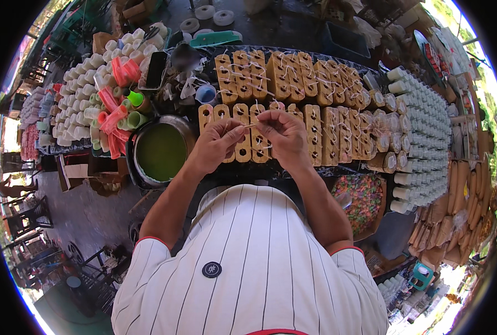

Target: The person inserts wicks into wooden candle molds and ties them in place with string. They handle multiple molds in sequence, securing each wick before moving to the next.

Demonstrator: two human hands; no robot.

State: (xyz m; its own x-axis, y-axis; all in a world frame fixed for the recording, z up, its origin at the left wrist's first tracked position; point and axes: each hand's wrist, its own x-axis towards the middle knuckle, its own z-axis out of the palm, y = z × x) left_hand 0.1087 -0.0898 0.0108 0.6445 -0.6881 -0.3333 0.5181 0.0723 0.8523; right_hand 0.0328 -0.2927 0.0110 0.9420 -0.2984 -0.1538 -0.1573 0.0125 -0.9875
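My left hand and my right hand meet at the fingertips, above the nearer row of tan blocks. A thin pale stick spans the small gap between them, pinched at both ends; whether it is wood or stiff string is too small to tell. Beneath my hands, the tan blocks have round holes in their tops and white strings across them. A second row of similar blocks stands behind. My fingers hide part of the nearer row.
A pot of green liquid stands left of my hands, beside a blue cup. Farther left are stacked white cups and red translucent pieces. On the right are rows of white cylinders and a container of multicoloured bits.
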